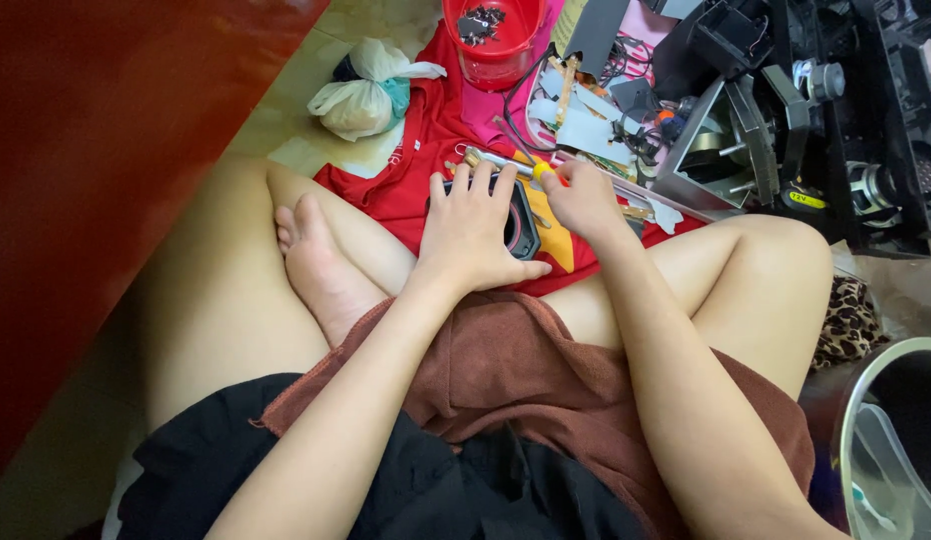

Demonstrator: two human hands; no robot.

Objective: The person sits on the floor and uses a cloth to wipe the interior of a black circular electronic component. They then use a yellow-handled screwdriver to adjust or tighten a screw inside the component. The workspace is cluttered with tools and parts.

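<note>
Black square part (522, 222) with round opening sits on the red cloth (406, 190) on the floor, left hand (473, 232) fingers clamped over it. Right hand (584, 200) fingers grip a yellow-handled screwdriver (514, 167) (shaft pointing left). Red bucket (493, 40) beyond.

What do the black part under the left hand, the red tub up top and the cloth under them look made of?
The black part: looks like moulded plastic, matte, with a round opening; mostly hidden by the left hand, so uncertain. The red tub: glossy plastic, with bright reflections on its wall. The red cloth: soft woven fabric, creased and folded.
</note>
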